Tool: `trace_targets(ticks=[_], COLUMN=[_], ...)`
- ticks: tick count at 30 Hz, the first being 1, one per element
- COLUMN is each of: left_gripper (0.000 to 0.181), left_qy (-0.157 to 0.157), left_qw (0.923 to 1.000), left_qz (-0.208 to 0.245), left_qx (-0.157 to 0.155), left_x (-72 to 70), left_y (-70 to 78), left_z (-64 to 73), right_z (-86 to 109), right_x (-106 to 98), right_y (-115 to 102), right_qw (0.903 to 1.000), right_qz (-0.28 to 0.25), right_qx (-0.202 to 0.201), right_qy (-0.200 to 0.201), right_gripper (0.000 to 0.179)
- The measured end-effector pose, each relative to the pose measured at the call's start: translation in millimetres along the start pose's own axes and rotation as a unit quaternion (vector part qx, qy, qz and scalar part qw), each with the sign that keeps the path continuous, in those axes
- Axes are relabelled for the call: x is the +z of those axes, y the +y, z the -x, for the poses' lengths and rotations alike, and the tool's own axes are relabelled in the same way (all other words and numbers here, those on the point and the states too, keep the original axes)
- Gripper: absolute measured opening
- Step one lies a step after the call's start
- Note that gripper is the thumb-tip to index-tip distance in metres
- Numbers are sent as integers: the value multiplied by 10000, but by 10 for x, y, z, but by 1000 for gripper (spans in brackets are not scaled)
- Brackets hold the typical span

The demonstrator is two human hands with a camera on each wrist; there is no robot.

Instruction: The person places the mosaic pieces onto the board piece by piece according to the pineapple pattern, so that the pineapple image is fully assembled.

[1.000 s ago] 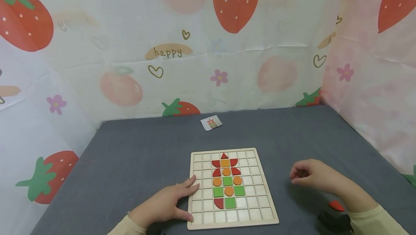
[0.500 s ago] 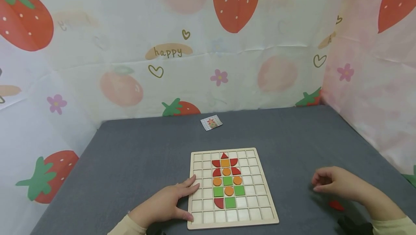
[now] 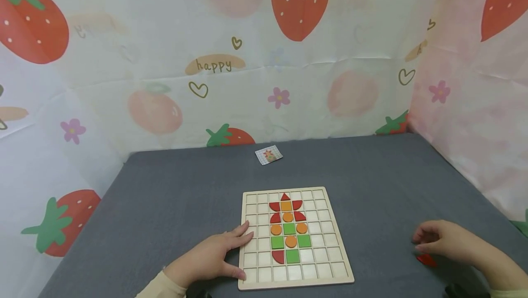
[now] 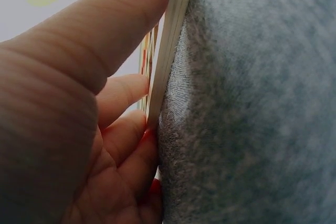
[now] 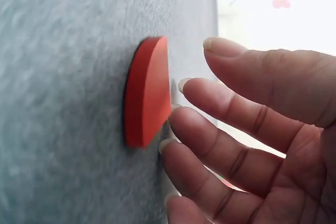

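Note:
A wooden grid board [image 3: 330, 243] lies on the table with red, orange and green pieces set in its middle columns. At the board's left edge, my left hand [image 3: 214, 254] rests with fingers spread on the rim; the left wrist view has the thumb and fingertips against that edge [image 4: 176, 30]. My right hand [image 3: 449, 240] hovers at the right over a loose red quarter-circle piece [image 3: 426, 260]. In the right wrist view this piece [image 5: 149, 93] lies flat on the cloth, and the loosely bent fingers [image 5: 210, 135] are close beside it, holding nothing.
Farther back on the table lies a small picture card [image 3: 269, 155] with a printed pattern. Dark grey cloth [image 3: 185, 188] covers the table, and a strawberry-print curtain [image 3: 305, 82] stands along its back and sides.
My right hand has moved right and toward the near side, from beside the board to over the loose red piece. The left hand and board have stayed in place.

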State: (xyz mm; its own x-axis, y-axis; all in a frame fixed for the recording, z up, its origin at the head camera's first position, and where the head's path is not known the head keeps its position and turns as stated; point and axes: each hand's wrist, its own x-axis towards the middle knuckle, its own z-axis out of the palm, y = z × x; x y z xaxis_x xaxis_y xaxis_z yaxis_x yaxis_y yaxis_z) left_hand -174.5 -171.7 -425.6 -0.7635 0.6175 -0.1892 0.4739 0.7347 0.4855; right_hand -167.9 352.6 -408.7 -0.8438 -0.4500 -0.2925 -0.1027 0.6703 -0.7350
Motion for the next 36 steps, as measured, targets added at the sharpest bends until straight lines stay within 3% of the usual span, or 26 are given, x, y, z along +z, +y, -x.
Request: trace_targets(ticks=[8,14,36], left_gripper=[88,88,88], left_qy=[19,-2,56], left_qw=[10000,10000,9998], left_qz=[32,43,-117], left_qx=[45,57,126], left_x=[-3,-12,6], left_y=[-10,-4,-21], left_z=[4,6,-1], right_z=[46,49,-13], right_x=[9,48,118], right_y=[84,113,-14], right_qw=[9987,9981,9988], right_qz=[-305,-85,411], right_qx=[-202,-355,-213], right_qy=[-353,-492,-131], right_gripper=[22,22,24])
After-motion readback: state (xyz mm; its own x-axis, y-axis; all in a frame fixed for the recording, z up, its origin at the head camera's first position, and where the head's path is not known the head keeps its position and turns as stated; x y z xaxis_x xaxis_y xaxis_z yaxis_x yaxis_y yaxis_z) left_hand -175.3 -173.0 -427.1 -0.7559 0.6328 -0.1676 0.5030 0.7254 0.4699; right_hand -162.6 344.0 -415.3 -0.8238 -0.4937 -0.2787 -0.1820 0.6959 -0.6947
